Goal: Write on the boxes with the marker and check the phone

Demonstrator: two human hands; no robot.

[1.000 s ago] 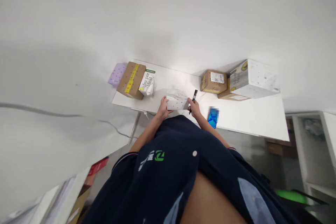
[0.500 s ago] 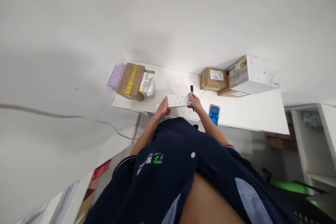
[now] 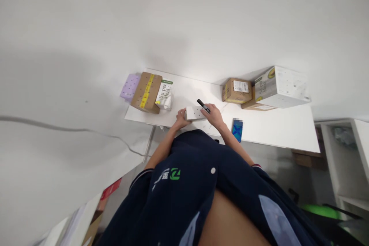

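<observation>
A small white box with dark dots (image 3: 195, 113) lies near the table's front edge, in front of my body. My left hand (image 3: 181, 119) grips its left end, fingers curled around the side. Closed around a black marker (image 3: 203, 105), my right hand (image 3: 213, 116) sits over the box's right part. The marker slants up and to the left, its black end pointing away from me. Whether its writing tip touches the box cannot be made out, since my fingers hide the lower end.
Left on the white table (image 3: 276, 130) stand a taped brown carton (image 3: 147, 92), a Super Meal box (image 3: 165, 94) and a purple dotted box (image 3: 130, 85). To the right are a labelled brown carton (image 3: 236, 90), a large white box (image 3: 284, 86) and a blue-screened phone (image 3: 237, 130).
My right hand has moved from the box's right end to over its top, and the marker has tipped from nearly upright to slanting left. My left hand has shifted its hold on the left end.
</observation>
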